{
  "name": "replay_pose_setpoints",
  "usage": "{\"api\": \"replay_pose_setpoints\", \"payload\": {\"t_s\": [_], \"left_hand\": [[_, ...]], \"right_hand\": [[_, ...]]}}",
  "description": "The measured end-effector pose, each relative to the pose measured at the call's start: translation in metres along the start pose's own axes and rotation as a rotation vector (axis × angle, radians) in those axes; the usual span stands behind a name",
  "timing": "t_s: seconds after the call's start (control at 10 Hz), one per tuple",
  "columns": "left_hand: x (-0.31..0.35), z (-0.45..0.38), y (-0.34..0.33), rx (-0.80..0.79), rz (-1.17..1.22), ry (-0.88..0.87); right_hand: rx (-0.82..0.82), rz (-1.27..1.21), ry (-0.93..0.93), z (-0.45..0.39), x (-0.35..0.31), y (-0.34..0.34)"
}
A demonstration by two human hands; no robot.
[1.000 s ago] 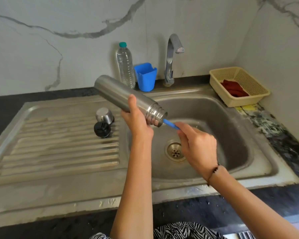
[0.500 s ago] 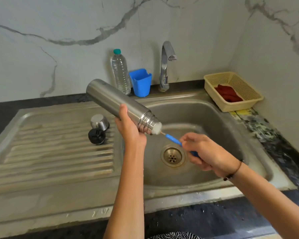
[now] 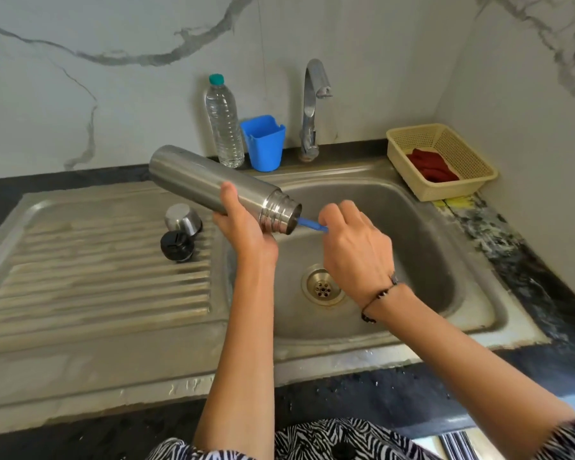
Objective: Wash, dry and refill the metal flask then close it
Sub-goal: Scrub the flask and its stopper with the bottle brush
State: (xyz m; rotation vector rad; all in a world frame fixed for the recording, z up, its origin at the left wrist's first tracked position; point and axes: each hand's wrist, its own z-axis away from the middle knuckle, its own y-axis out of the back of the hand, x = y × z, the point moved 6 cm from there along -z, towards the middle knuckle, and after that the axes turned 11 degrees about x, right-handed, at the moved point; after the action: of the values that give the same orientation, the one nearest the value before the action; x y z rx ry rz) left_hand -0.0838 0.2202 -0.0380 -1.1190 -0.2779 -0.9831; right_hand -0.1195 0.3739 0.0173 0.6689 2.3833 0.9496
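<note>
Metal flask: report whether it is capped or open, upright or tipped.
Open and tipped. The metal flask lies nearly sideways in the left hand, its bare mouth over the sink; its steel cup and black stopper sit on the drainboard.

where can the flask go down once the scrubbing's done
Bare ribbed drainboard in front of the black stopper and steel cap. Crowded: the back ledge holding the water bottle and blue cup.
</note>
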Motion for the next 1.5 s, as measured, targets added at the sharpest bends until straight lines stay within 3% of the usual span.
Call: {"api": "replay_pose_setpoints", "payload": {"t_s": [0.1, 0.2, 0.3, 0.4, 0.5, 0.6, 0.7, 0.8, 0.9, 1.0, 1.1, 1.2, 1.3, 1.4, 1.5], "left_hand": [[0.003, -0.007, 0.004, 0.009, 0.009, 0.009], [0.011, -0.019, 0.017, 0.053, 0.059, 0.004], [0.011, -0.022, 0.025, 0.075, 0.026, -0.026], [0.001, -0.017, 0.022, 0.011, 0.05, 0.018], [-0.003, -0.014, 0.019, -0.12, 0.061, 0.07], [-0.003, -0.016, 0.022, -0.123, 0.068, 0.065], [-0.005, -0.014, 0.027, -0.026, -0.003, 0.035], [-0.005, -0.011, 0.03, 0.049, 0.002, 0.004], [-0.001, -0.011, 0.025, 0.077, 0.023, -0.049], [0.001, -0.01, 0.022, 0.08, 0.038, -0.071], [0.005, -0.009, 0.025, 0.095, 0.052, -0.062], [0.009, -0.008, 0.03, 0.089, 0.026, -0.089], [0.007, -0.004, 0.03, 0.035, 0.031, -0.105], [0.007, -0.004, 0.027, -0.012, 0.06, -0.088], [0.008, -0.01, 0.028, -0.02, 0.072, -0.063]], "right_hand": [[0.022, 0.049, 0.064, -0.002, 0.0, -0.004], [-0.14, -0.051, -0.07, 0.011, 0.027, 0.004], [-0.641, -0.485, -0.518, 0.027, 0.049, -0.011], [-1.067, -0.933, -1.087, 0.06, 0.047, -0.028], [-1.22, -1.113, -1.245, 0.077, 0.041, -0.029], [-0.916, -0.713, -0.8, 0.055, 0.06, -0.016], [-0.226, 0.016, 0.129, 0.023, 0.054, 0.02], [-0.076, 0.094, 0.345, 0.033, 0.046, 0.025], [0.052, 0.203, 0.379, 0.033, 0.042, 0.023], [0.109, 0.155, 0.268, 0.025, 0.036, 0.021], [0.041, 0.108, 0.183, 0.022, 0.032, 0.019], [-0.487, -0.206, -0.253, 0.037, 0.049, 0.002], [-1.009, -0.867, -0.868, 0.065, 0.055, 0.001], [-1.142, -0.987, -1.047, 0.082, 0.063, 0.014], [-0.926, -0.761, -0.852, 0.078, 0.075, 0.025]]}}
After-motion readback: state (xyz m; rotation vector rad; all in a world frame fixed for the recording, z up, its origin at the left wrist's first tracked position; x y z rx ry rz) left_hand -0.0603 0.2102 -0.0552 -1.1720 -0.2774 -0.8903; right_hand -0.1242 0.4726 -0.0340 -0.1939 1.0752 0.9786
